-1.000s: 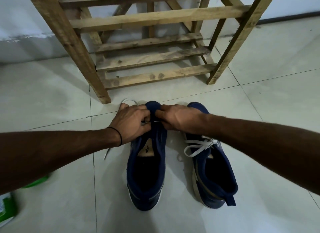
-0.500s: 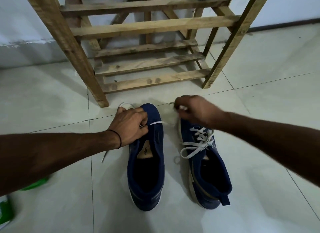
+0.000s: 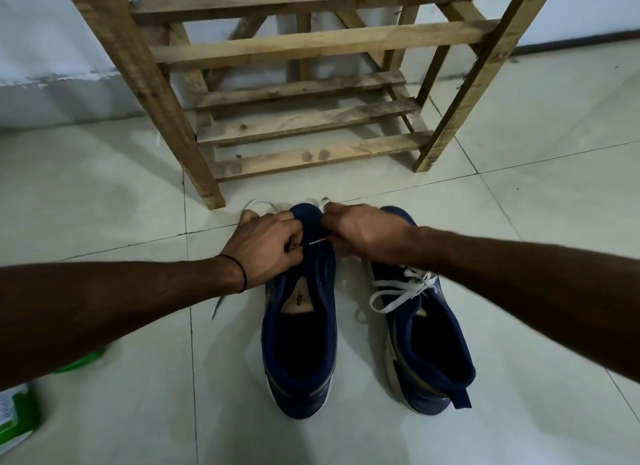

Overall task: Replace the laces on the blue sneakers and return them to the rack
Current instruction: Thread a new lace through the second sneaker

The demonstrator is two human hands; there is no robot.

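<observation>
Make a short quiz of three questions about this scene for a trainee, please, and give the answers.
1. Which shoe already carries a tied white lace: the left sneaker or the right sneaker?
2. True or false: both sneakers stand on the wooden rack.
3. Fill in: the left hand and the right hand hold a loose white ____ across the front of the left sneaker.

Key
1. The right sneaker.
2. False: they stand on the floor tiles in front of the rack.
3. lace
</observation>
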